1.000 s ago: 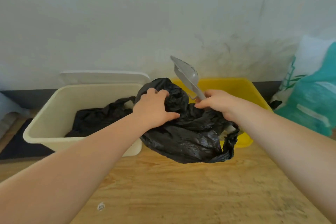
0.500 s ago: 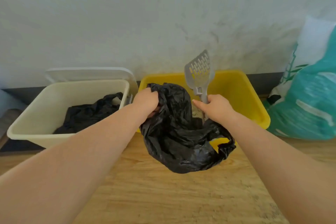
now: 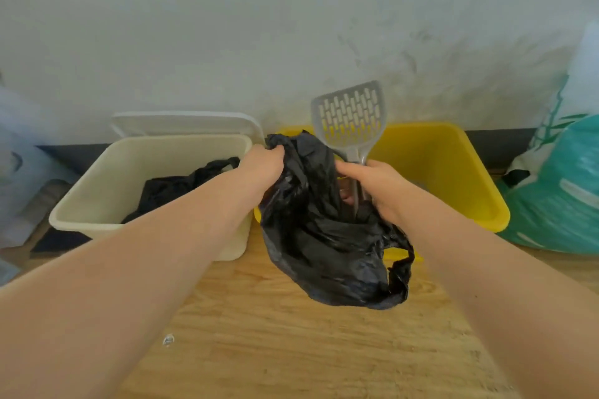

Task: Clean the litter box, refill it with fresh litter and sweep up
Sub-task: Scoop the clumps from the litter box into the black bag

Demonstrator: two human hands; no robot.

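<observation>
Both hands hold a black bag open-side up in front of the yellow litter box.

Head view: the left hand [image 3: 264, 165] grips the bunched rim of the black plastic bag [image 3: 327, 236], fingers curled over it, while the right hand [image 3: 377, 186] clasps the handle of a grey slotted scoop [image 3: 350, 116] together with the bag's other edge; the scoop stands upright, its head above the bag. The bag hangs over the wooden floor [image 3: 291, 350], just in front of the yellow litter box [image 3: 453, 172], whose contents seem hidden. Left of it sits a cream bin [image 3: 155, 178] lined with black plastic, its lid [image 3: 184, 123] behind. A teal litter sack [image 3: 557, 191] leans at right.
</observation>
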